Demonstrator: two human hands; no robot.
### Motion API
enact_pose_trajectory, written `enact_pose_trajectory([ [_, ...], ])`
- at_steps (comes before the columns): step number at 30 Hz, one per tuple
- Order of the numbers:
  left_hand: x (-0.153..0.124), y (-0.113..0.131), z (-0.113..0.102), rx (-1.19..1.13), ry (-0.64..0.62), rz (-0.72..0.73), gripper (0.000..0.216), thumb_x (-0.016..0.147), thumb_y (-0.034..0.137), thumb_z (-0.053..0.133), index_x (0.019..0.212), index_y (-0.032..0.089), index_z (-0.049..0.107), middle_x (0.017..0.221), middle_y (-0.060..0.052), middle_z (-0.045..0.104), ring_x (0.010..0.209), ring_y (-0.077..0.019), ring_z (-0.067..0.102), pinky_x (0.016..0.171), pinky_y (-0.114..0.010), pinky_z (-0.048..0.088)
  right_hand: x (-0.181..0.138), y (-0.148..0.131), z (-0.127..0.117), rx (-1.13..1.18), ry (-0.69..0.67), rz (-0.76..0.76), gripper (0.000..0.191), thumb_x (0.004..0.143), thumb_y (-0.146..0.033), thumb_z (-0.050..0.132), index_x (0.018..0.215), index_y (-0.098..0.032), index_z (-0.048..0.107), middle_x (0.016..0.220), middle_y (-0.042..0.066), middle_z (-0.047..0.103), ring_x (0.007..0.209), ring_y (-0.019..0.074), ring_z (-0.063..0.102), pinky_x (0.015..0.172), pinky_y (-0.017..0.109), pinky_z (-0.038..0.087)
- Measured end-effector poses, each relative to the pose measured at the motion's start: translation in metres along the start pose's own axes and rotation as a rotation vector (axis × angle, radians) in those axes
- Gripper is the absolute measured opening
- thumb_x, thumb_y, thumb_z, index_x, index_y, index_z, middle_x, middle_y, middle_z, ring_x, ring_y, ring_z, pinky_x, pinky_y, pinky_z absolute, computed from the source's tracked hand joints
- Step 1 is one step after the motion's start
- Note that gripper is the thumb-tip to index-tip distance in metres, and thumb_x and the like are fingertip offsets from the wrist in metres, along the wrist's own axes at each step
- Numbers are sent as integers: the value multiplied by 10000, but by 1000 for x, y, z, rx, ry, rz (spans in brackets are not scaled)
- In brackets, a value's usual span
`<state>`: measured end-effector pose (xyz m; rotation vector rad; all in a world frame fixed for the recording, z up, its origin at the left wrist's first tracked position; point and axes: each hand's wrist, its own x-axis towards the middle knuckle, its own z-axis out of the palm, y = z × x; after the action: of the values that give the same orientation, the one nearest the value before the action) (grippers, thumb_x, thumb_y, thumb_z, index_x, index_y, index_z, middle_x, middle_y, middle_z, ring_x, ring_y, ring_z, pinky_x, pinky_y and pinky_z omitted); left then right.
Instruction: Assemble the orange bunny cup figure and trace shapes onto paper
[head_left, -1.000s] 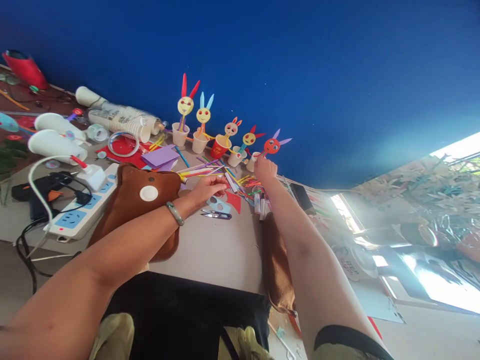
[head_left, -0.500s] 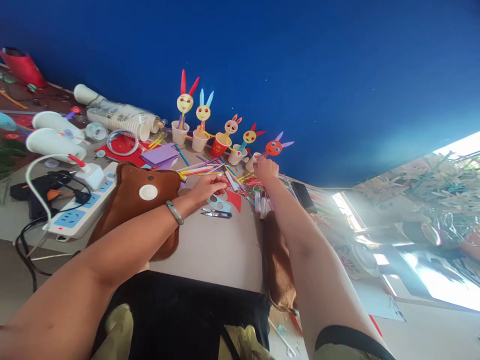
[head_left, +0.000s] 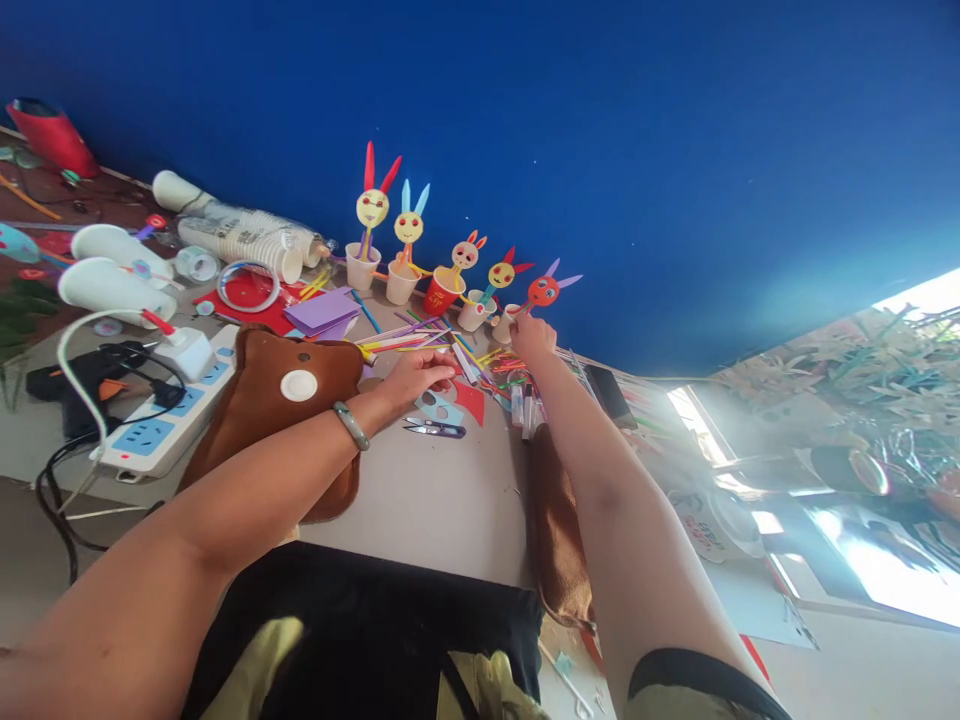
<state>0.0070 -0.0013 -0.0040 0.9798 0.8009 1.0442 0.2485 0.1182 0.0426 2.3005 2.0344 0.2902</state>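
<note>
Fingers [head_left: 524, 326] below rabbit [head_left: 543, 291]; orange-red, purple-eared

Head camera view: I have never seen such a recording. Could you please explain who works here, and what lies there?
No machine works here; these are a person's bare hands. The camera, worn on the head, looks forward and down. The right hand is at a red-faced rabbit figure with purple ears; whether its fingers grip the figure or its cup is hidden. The left hand is near light blue paper with cut-outs, and nothing is clearly visible in it. On the table are also thread snips, folded purple paper, a brown plush pouch and a power strip.
</note>
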Motion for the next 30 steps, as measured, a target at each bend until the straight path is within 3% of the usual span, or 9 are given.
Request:
enact_pose_trajectory([
  [7,3,-3,-2,8,-18,5,171,731,259,745,863,162,695,776,-18,690,659,-107,618,619,-241,458,0,6,1,48,3,0,385,1004,-297,426,1334,-212,606,1180,170,721,1095,298,674,869,370,487],
  [23,2,-3,-2,17,-6,7,179,727,259,748,869,163,698,799,-34,711,682,-120,627,630,-251,475,-1,5,0,69,10,-17,402,1011,-270,353,1260,-226,666,1160,150,732,1042,287,667,793,335,460],
  [30,1,0,-1,7,0,6,162,714,246,746,840,160,692,767,-21,693,660,-107,611,638,-247,468,-2,3,-2,74,0,-25,406,1012,-291,392,1369,-252,582,1184,146,723,1084,300,670,833,356,471],
])
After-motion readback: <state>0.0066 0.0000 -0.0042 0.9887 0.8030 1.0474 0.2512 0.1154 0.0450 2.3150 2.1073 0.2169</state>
